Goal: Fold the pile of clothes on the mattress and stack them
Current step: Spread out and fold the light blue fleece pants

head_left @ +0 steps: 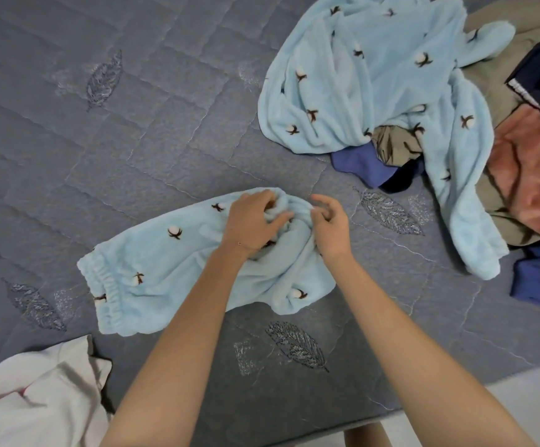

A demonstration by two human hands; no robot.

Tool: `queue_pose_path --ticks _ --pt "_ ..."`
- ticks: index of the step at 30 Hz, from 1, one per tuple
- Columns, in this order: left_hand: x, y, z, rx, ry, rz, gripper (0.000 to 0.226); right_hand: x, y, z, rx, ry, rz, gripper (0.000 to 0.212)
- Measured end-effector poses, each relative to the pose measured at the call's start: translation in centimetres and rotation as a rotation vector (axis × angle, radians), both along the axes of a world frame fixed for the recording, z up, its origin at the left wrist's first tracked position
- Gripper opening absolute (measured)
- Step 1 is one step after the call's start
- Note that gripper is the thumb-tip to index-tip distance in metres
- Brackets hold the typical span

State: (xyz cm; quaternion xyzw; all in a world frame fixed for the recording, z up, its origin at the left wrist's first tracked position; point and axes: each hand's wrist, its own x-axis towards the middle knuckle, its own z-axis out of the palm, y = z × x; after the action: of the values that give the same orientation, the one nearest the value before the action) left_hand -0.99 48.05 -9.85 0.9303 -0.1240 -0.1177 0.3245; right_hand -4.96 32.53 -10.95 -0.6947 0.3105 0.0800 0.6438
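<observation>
My left hand (252,221) and right hand (333,229) pinch the fluffy blue pants (165,262), bunched under my curled fingers on the bumpy grey mattress (133,130). The lumpy pile of clothes (391,79) lies beyond my right fingers.

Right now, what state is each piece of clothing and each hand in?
Fleece trousers, flat on the mattress, bunched at one end.
Left hand, gripping the bunched end.
Right hand, pinching the same bunch.
Fleece top, crumpled, unfolded.
Clothes pile, jumbled, unfolded.
White garment, lying apart from the pile.
</observation>
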Motion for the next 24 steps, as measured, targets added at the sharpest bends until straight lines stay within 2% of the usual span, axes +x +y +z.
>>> queue_pose_path --ticks 2,4,9,11,13,16,18,20,21,22,24 --pt "-0.5 0.6 -0.2 0.267 0.022 -0.06 0.038 0.2 -0.4 0.1 0.037 0.029 -0.09 0.026" --pt "-0.9 1.7 -0.7 0.351 0.112 -0.038 0.034 0.1 -0.4 -0.2 0.066 0.068 -0.131 0.024" --pt "-0.5 3.8 -0.9 -0.133 0.293 0.363 0.045 0.0 -0.3 -0.7 0.001 0.265 -0.065 0.02" --pt "-0.1 3.1 -0.4 -0.268 0.419 0.443 0.037 0.0 -0.2 -0.4 0.028 0.304 -0.014 0.043" --pt "0.3 2.1 0.3 -0.334 0.476 0.481 0.021 0.3 0.0 0.2 0.058 0.281 -0.016 0.049" --pt "1.3 1.3 0.8 -0.424 0.477 0.537 0.015 1.2 0.3 0.9 0.055 0.192 -0.012 0.046" --pt "2.1 1.5 1.0 -0.426 0.527 0.517 0.022 1.9 0.7 1.6 0.094 0.132 -0.036 0.042" --pt "2.5 1.6 0.8 -0.371 0.627 0.399 0.037 2.6 1.2 2.4 0.244 0.098 -0.069 0.029" --pt "2.5 1.5 0.6 -0.311 0.62 0.329 0.047 2.9 1.4 2.7 0.328 0.092 -0.063 0.023" --pt "2.3 1.4 0.4 -0.223 0.534 0.285 0.058 3.1 1.5 2.8 0.4 0.087 -0.044 0.02" --pt "1.6 1.1 0.2 -0.09 0.224 0.297 0.073 3.2 1.5 2.8 0.524 0.077 -0.015 0.023"
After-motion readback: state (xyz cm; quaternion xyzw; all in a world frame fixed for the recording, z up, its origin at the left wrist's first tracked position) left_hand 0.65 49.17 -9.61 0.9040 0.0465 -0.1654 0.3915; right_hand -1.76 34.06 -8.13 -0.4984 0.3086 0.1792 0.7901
